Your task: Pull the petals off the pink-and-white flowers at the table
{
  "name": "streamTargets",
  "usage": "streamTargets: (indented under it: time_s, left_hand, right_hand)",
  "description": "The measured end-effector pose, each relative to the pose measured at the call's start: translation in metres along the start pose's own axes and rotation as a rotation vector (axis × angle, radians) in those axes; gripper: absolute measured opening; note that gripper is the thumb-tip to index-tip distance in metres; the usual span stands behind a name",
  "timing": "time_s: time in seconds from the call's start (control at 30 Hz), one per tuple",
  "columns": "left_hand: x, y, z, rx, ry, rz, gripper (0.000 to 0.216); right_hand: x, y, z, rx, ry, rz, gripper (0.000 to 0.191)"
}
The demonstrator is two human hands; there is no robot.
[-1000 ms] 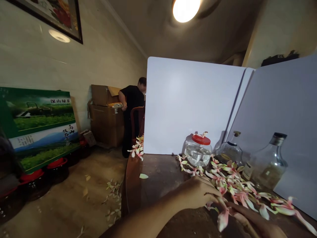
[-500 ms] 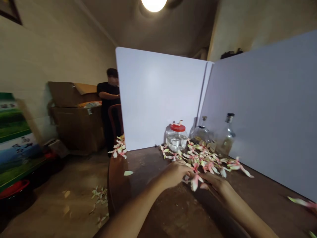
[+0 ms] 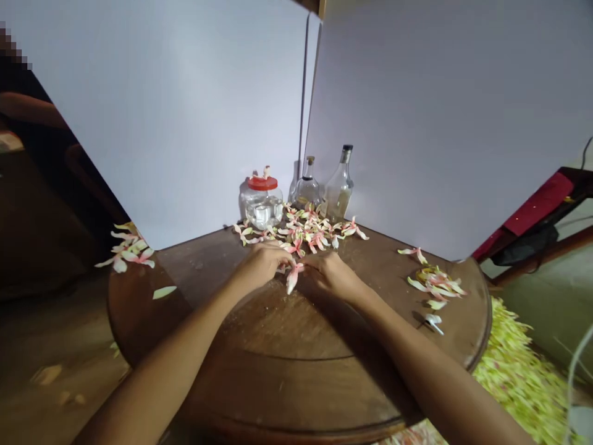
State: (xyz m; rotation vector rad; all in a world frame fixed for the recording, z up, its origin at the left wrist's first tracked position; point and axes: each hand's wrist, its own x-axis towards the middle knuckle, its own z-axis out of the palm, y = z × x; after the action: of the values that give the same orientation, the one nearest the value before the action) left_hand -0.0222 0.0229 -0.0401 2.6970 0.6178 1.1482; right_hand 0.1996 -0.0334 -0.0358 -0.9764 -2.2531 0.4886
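Observation:
Both my hands rest on a round dark wooden table (image 3: 287,364), knuckles up, at the near edge of a heap of pink and white petals (image 3: 308,230). My left hand (image 3: 260,266) and my right hand (image 3: 332,274) pinch the same pink and white petal (image 3: 293,277) between their fingertips. Behind the heap stand a glass jar with a red lid (image 3: 261,201) and two glass bottles (image 3: 340,184).
Two white boards (image 3: 194,111) stand upright behind the table. More petals lie at the table's left edge (image 3: 127,252) and right side (image 3: 435,285). A yellow-green pile of plant bits (image 3: 519,371) covers the floor on the right. A dark red object (image 3: 528,213) sits at the far right.
The camera has swung right and down, so the room on the left and the other person are almost out of view. My hands stay together on the petal.

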Motion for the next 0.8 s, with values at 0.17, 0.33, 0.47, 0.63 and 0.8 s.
streamTargets:
  time_s: [0.17,0.33,0.47,0.63,0.8]
  left_hand:
    - [-0.003,-0.013,-0.002,0.050,0.021,-0.029,0.030]
    - [-0.004,-0.019,-0.010,0.106,0.071,-0.015,0.027]
    - [0.000,-0.006,-0.013,0.074,0.176,0.013,0.023]
    - [0.002,0.004,-0.005,0.006,0.152,0.037,0.014]
    - [0.000,0.002,-0.003,0.013,0.152,0.024,0.013]
  right_hand:
    - [0.004,0.002,0.003,0.150,0.018,0.096,0.021]
    - [0.007,0.004,0.008,0.385,0.052,0.233,0.032]
    - [0.007,0.003,0.011,0.515,0.099,0.295,0.031]
    - [0.008,-0.004,0.011,0.603,0.083,0.296,0.029]
    - [0.007,-0.011,0.005,0.630,-0.035,0.290,0.028]
